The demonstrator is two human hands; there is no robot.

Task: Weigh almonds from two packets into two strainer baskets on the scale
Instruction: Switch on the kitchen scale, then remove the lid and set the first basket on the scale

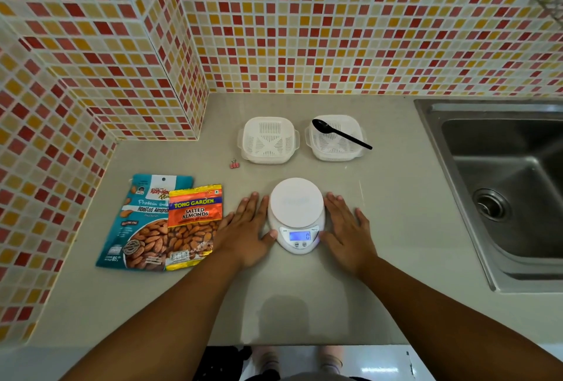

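While unloaded, scale (296,216) display-end toward person (reading 0)

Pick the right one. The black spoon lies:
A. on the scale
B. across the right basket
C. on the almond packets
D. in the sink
B: the spoon lies across the right basket, bowl over the basket's back left corner and handle past its right rim; the scale platform is bare.
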